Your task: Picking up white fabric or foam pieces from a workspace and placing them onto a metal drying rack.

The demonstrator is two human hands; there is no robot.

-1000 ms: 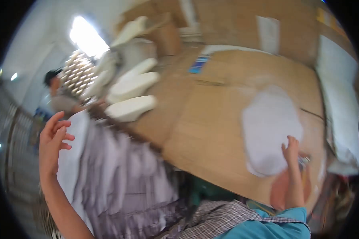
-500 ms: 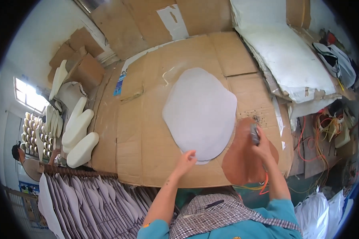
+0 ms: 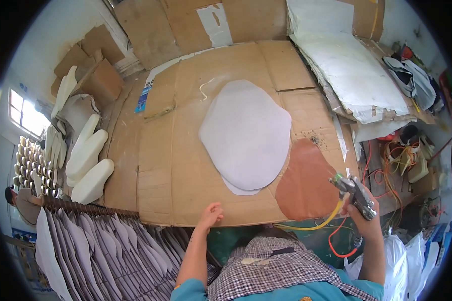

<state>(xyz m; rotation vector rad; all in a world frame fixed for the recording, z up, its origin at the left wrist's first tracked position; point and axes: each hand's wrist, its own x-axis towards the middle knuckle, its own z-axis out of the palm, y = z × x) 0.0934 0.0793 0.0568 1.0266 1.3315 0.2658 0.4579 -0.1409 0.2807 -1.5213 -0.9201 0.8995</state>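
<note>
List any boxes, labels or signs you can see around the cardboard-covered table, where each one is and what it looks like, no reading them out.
Blue printed label: far left edge of the cardboard table top, a narrow strip, blue with pale marks.
White sheet: stuck on the upright cardboard behind the table, torn rectangle, white.
Cardboard boxes: stacked at the far left corner, plain brown.
No screens show.

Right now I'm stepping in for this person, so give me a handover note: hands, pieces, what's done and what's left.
Right hand: gripping a spray gun with yellow hose, held off the table's right front edge.
Left hand: empty, resting at the cardboard-covered table front edge.
Pieces: grey sheet lies flat mid-table; brown piece lies beside it, front right.
Done: both pieces laid out.
Left: cannot tell if either is sprayed; check the surfaces first.
</note>
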